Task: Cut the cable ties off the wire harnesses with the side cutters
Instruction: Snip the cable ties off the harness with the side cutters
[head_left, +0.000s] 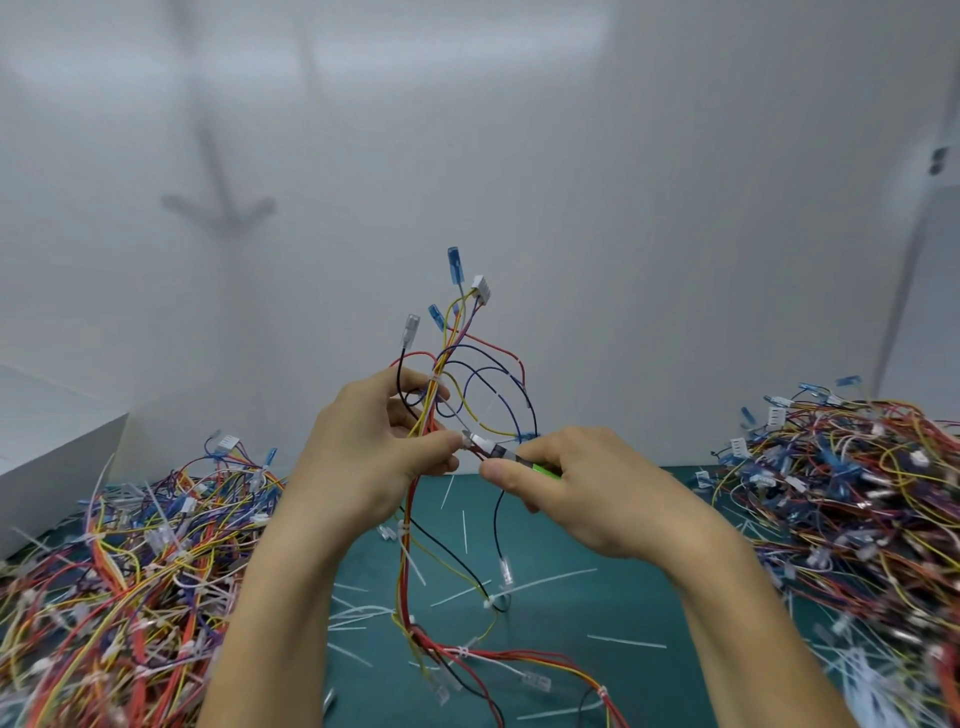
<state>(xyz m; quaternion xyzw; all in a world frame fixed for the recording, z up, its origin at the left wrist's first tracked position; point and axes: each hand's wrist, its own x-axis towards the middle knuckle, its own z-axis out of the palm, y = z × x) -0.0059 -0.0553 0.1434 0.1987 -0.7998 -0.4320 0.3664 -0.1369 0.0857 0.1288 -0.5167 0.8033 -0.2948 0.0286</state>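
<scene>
My left hand (371, 447) holds a wire harness (457, 374) upright above the green mat, pinching its red, yellow, blue and black wires between thumb and fingers. Blue and white connectors stick up at its top, and its lower end trails down onto the mat. A white cable tie (435, 378) wraps the bundle just above my fingers. My right hand (582, 483) grips the side cutters (506, 454) by their green handles. The metal jaws point left and touch the wires beside my left thumb.
A big heap of harnesses (119, 561) lies at the left, another heap (857, 493) at the right. Cut white tie pieces (540, 581) are scattered on the green mat (561, 613). A white box (52, 441) stands at the far left, a white wall behind.
</scene>
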